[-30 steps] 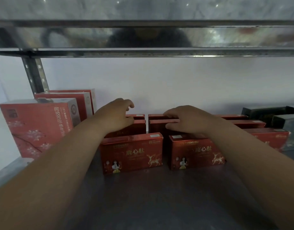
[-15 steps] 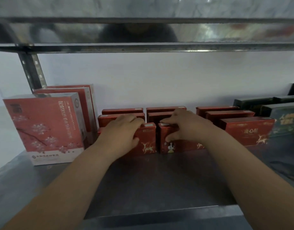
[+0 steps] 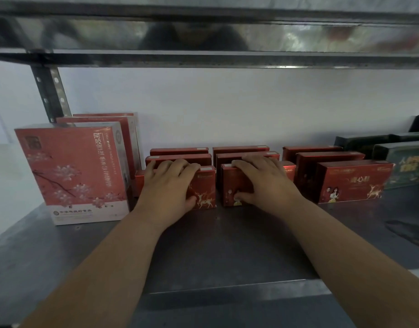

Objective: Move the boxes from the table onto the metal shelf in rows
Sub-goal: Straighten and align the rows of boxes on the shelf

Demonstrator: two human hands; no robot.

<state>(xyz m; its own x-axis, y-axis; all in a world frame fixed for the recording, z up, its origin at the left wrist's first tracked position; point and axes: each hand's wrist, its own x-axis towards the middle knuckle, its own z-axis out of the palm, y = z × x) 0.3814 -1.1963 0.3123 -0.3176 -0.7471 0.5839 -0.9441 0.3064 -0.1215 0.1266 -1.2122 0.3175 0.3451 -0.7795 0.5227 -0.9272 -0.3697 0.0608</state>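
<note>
Two red boxes (image 3: 205,185) stand under left grip (image 3: 167,185) and right grip (image 3: 262,183) (thumbs on fronts).

**A Storeroom or Shop Shelf**

This looks like a storeroom or the back of a shop. A grey metal shelf (image 3: 203,245) holds many boxes of the same kinds, lined up in rows. There are small red card boxes (image 3: 352,183) with a deer picture, big pink boxes (image 3: 71,171) with flowers, and dark green boxes (image 3: 404,164). A metal post (image 3: 50,91) with holes holds up a second metal shelf (image 3: 203,60). Behind is a plain white wall (image 3: 227,110).
</note>
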